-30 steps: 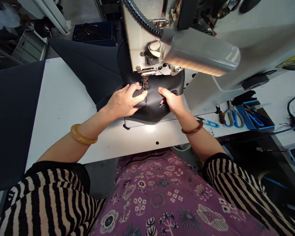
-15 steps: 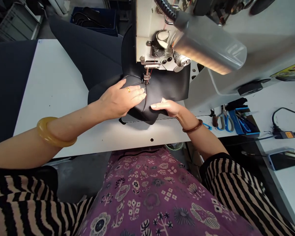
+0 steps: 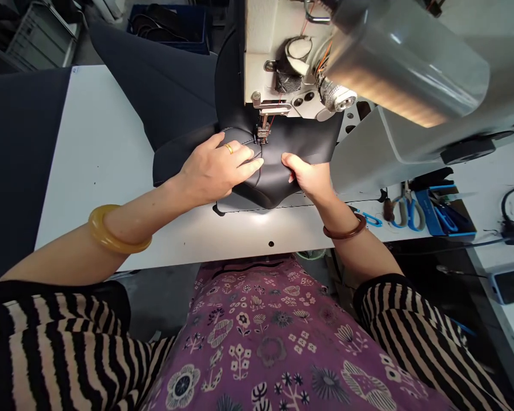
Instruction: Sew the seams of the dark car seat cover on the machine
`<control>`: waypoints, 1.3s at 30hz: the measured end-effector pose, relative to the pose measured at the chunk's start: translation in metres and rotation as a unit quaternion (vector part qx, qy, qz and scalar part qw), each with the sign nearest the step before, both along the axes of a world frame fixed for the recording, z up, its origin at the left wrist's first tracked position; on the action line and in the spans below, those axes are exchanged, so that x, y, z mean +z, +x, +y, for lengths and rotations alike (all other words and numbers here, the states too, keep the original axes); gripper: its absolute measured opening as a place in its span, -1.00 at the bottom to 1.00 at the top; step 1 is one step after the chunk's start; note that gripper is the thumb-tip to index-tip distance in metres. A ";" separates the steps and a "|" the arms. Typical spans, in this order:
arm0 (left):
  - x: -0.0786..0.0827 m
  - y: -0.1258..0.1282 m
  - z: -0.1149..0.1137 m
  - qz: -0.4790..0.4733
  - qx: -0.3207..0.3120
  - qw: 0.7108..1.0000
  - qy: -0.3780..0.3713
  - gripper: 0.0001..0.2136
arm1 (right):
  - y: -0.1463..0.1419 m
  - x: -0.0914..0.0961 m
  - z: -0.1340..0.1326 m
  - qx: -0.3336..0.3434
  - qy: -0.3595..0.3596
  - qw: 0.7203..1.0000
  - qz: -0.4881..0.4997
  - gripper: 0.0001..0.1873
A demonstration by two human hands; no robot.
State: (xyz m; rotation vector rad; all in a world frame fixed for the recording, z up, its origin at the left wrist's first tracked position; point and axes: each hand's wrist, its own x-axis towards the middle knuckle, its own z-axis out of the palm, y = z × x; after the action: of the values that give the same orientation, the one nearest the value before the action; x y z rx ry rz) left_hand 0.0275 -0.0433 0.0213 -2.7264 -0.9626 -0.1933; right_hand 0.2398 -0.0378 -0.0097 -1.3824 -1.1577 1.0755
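Above the white table (image 3: pixel 89 148), a sewing machine head (image 3: pixel 261 68) hid part of the black material (image 3: pixel 302 137); scissors (image 3: pixel 408 206) lay beside a blue box (image 3: pixel 426 211) to the right. Smooth and seamed, the material sat beneath the presser foot (image 3: pixel 263 136), left hand (image 3: pixel 218 169) spread over it, right hand (image 3: pixel 310 177) gripping it, thumb uppermost.

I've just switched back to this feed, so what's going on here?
A person has dark material under the foot of a sewing machine. The left hand rests on it, fingertips close to the foot. The right hand grips it on the other side, thumb on top. Scissors lie off to the right.
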 end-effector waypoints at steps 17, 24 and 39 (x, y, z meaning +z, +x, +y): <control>-0.006 -0.003 0.021 -0.050 0.005 0.999 -0.007 -0.52 | -0.001 0.002 0.023 0.014 0.017 0.999 -0.023 -0.65; -0.007 -0.009 0.026 -0.054 -0.054 0.997 0.007 -0.57 | -0.001 0.004 0.029 0.010 0.001 0.999 -0.033 -0.63; -0.014 -0.006 0.027 -0.089 -0.042 0.995 0.033 -0.58 | 0.004 -0.007 0.053 0.031 0.040 0.997 -0.053 -0.64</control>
State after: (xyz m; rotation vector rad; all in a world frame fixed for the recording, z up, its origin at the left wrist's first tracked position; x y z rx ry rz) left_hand 0.0211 -0.0167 0.0078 -2.7266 -0.8696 -0.4823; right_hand 0.2435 0.0148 -0.0169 -1.3624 -1.3150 0.9985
